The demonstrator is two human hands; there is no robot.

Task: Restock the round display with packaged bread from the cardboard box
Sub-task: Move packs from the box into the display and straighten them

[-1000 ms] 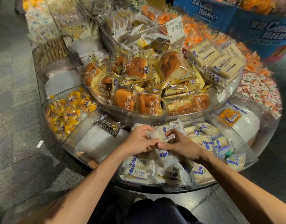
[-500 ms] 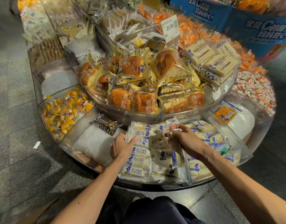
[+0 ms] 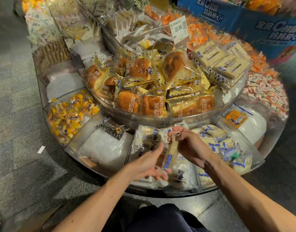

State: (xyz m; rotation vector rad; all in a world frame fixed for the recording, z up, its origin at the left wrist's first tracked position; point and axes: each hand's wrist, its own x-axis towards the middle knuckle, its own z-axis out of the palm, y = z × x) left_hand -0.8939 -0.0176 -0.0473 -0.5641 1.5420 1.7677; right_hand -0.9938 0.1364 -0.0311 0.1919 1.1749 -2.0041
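Grey speckled floor (image 3: 18,114) lies left of and below the price card (image 3: 180,29), open and bare along the curved front rim of the round display (image 3: 169,194).

- Bread packet (image 3: 170,154): white with blue print, far below the price card, hanging upright and edge-on above the front compartment (image 3: 130,148). Its print is smeared by motion.
- Right hand (image 3: 190,146): fingers (image 3: 175,131) curled, pinching the packet's top seam.
- Left hand (image 3: 149,163): palm up and fingers spread, holding nothing, at the packet's lower end. Blur hides whether they touch.
- White packets (image 3: 216,144): piled in the same compartment and partly covered by both hands. The lowest layer cannot be counted.
- Brown loaves in yellow wrappers (image 3: 144,101): on the raised tier directly below the price card, whose lip overhangs the back of the front compartment.
- Side bays: clear dividers close the front compartment on both sides. A dark packet (image 3: 112,128) lies on white padding in the bay below-left of the card. An orange-labelled packet (image 3: 236,118) lies in the bay below-right.
- Blue banner (image 3: 269,27): right of the card, cut off by the frame edge.
- Tan strip (image 3: 40,218): far below-left of the card, too blurred to identify.

Half a second earlier the left hand pressed flat on the pile's left side and the right hand gripped low among the packets. Both hands are now raised clear of the pile.
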